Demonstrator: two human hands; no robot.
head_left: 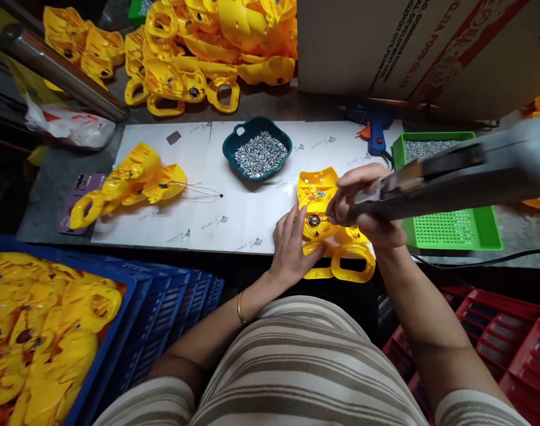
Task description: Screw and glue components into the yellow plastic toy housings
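On the front edge of the bench lies a yellow plastic shell [318, 180] with a small circuit board, thin wires, a round speaker-like part and ring handles. My left hand [292, 239] holds it down from the left, fingers along its side and thumb near the handle. In my right hand [370, 204] is a grey power screwdriver [447, 177], gripped near its front end. Its tip points at the shell and is hidden behind my fingers. A dark green bowl [257, 173] of small metal screws stands beyond my left hand.
Another wired yellow shell [137, 171] lies at left beside a purple phone [81, 192]. A blue glue gun [376, 127] and green tray [487, 228] stand at right. Yellow shells [252, 35] pile up behind, near a carton [363, 47]. Blue crates [163, 307] and red crates [510, 331] flank me.
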